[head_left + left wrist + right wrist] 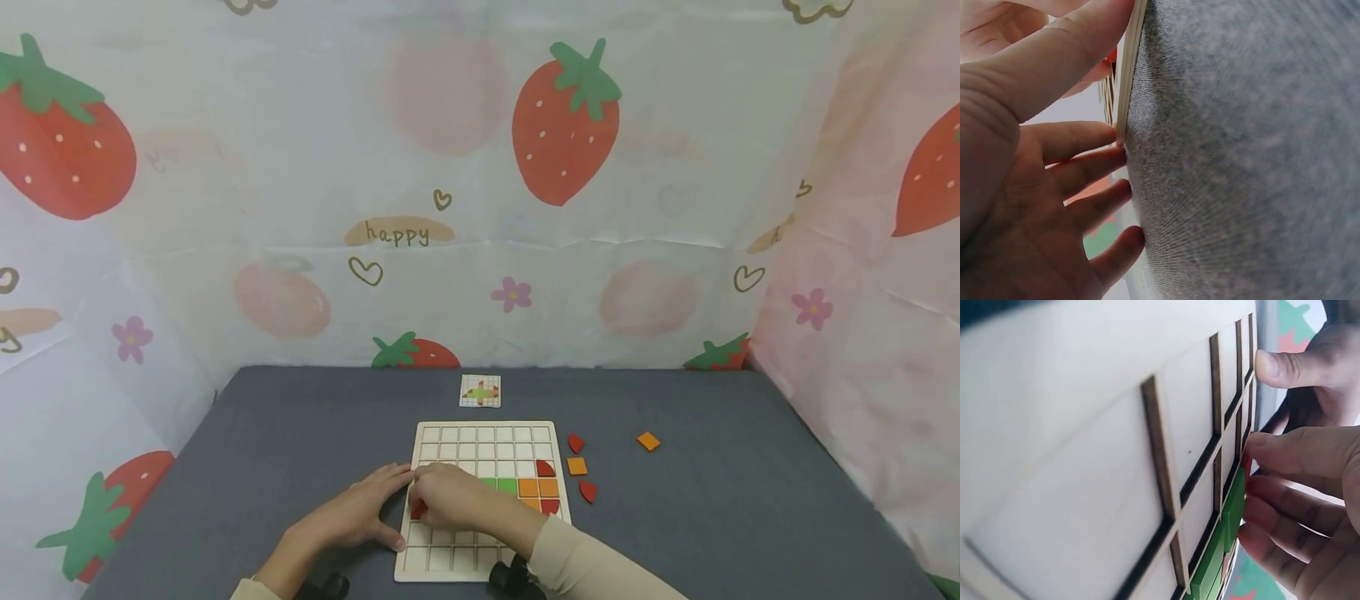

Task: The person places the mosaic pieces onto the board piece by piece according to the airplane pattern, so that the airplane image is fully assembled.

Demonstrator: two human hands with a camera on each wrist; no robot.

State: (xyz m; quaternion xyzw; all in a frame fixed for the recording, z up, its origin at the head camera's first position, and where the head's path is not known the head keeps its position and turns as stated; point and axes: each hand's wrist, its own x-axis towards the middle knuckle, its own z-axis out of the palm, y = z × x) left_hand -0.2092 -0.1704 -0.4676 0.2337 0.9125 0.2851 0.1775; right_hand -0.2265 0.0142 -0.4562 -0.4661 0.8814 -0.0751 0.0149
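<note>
Fingers of the right hand [450, 500] pinch a red piece [418, 509] on the board [480, 433]; the left hand [360, 508] lies flat, steadying the board's left edge.

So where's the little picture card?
In the head view, the picture card lies on the grey table, just behind the wooden grid board, near the strawberry curtain.

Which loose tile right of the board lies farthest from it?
The orange square tile, off alone to the right; the other orange tile and two red tiles sit close beside the board.

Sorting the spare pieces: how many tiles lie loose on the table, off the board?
4: a red tile, an orange tile and another red tile beside the board's right edge, plus one orange tile farther right.
</note>
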